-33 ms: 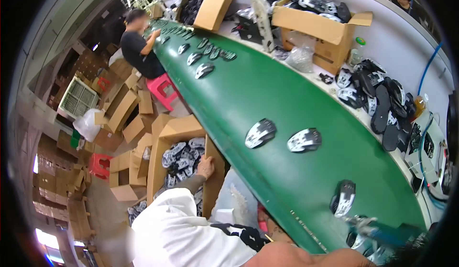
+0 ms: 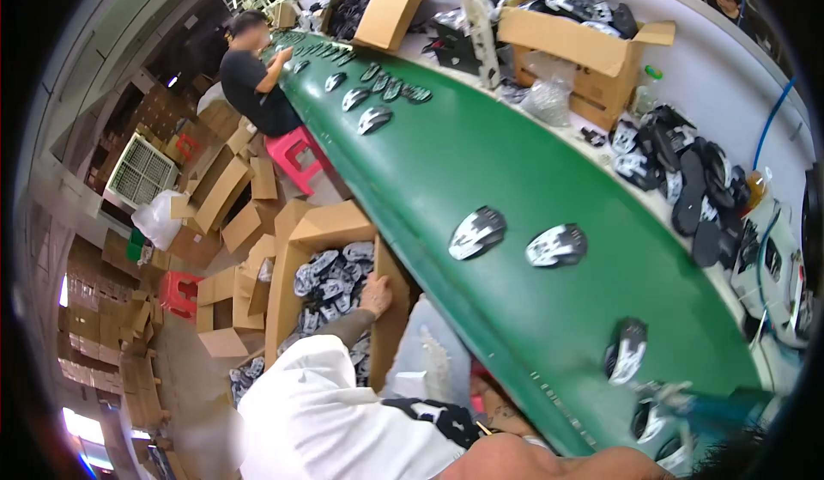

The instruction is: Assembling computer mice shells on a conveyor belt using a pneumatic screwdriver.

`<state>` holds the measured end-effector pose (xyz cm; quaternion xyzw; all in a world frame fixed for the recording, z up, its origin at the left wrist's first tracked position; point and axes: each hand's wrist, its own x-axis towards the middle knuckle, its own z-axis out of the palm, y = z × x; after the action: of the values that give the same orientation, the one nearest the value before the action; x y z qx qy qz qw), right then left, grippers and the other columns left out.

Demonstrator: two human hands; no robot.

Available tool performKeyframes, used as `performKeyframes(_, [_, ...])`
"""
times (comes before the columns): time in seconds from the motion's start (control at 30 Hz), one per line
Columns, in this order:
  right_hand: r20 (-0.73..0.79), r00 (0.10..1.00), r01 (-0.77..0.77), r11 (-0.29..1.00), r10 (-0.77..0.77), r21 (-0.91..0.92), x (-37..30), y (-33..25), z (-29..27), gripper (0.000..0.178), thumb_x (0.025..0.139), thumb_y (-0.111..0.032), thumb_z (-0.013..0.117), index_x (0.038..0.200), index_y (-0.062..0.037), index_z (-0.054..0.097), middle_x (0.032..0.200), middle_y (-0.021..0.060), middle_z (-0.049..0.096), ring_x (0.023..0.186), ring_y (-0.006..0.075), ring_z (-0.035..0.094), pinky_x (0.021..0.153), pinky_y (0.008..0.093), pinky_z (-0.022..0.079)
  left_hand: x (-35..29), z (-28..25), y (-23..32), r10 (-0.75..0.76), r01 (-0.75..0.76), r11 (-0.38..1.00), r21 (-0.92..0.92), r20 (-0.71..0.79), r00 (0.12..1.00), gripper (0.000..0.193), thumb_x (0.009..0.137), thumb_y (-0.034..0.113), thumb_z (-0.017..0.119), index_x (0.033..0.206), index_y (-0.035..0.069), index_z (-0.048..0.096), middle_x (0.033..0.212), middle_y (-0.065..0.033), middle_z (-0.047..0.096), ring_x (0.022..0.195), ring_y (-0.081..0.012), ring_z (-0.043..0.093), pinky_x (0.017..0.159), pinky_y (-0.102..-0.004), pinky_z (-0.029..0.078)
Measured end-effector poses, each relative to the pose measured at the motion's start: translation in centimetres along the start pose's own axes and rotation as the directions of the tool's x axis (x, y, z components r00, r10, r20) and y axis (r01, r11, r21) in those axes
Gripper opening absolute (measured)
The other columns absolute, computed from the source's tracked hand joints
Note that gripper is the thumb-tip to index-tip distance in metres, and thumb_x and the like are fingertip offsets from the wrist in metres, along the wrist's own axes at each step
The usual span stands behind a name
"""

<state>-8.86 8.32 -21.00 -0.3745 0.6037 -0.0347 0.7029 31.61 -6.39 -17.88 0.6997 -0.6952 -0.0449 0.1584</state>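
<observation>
My left hand (image 2: 375,295) reaches down at the inner right wall of a cardboard box (image 2: 276,308) beside the table. Its fingers are slightly bent and look apart, and nothing shows between them. Black-and-white computer mouse shells (image 2: 330,278) fill that box in a loose heap. My right hand is outside the picture. On the green table (image 2: 412,171), two mouse shells (image 2: 478,233) lie a short way apart, with another shell (image 2: 627,351) nearer the lower right. Next to that one is a teal power tool (image 2: 712,411), partly hidden by dark hair at the lower edge.
Along the wall, a shelf holds an open carton (image 2: 566,42) and a pile of dark shells (image 2: 687,167). A seated co-worker (image 2: 253,76) handles parts at the table's far end. Cardboard boxes (image 2: 223,197) and a red stool (image 2: 178,294) crowd the floor at left.
The whole view shifts slightly, so table, shells and box all sit a little farther right. My left hand stays by the box wall.
</observation>
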Motion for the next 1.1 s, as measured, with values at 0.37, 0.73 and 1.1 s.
performKeyframes(0.37, [-0.09, 0.996, 0.004, 0.998, -0.01, -0.07, -2.3, 6.8, 15.9, 0.052, 0.084, -0.032, 0.06, 0.12, 0.0049, 0.054, 0.114, 0.025, 0.06, 0.103, 0.0318, 0.06, 0.093, 0.0376, 0.044, -5.7, -1.2, 0.4, 0.12, -0.156, 0.956, -0.248, -0.155, 0.981, 0.055, 0.07, -0.004, 0.05, 0.126, 0.001, 0.048, 0.134, -0.0332, 0.03, 0.117, -0.0478, 0.041, 0.1, -0.0419, 0.038])
performKeyframes(0.73, [-0.055, 0.983, 0.15, 0.94, -0.175, -0.307, 2.5, 1.7, 15.1, 0.053, 0.083, -0.032, 0.06, 0.119, 0.0049, 0.054, 0.112, 0.0253, 0.061, 0.101, 0.0315, 0.061, 0.091, 0.0378, 0.045, -12.7, -4.5, 3.4, 0.241, -0.241, 0.97, 0.014, -0.048, 0.969, 0.07, 0.071, 0.003, 0.055, 0.139, 0.015, 0.041, 0.152, -0.0187, 0.017, 0.137, -0.0432, 0.02, 0.106, -0.0487, 0.029])
performKeyframes(1.1, [0.139, 0.926, 0.375, 0.817, -0.35, -0.439, 9.8, -8.8, 13.6, 0.053, 0.082, -0.032, 0.061, 0.119, 0.0048, 0.054, 0.109, 0.0255, 0.062, 0.1, 0.0312, 0.062, 0.09, 0.038, 0.045, 4.6, 0.0, -1.0, 0.089, -0.125, 0.983, -0.134, -0.249, 0.964, 0.062, 0.074, 0.006, 0.059, 0.133, 0.002, 0.042, 0.147, -0.0275, 0.018, 0.136, -0.045, 0.019, 0.11, -0.0462, 0.024])
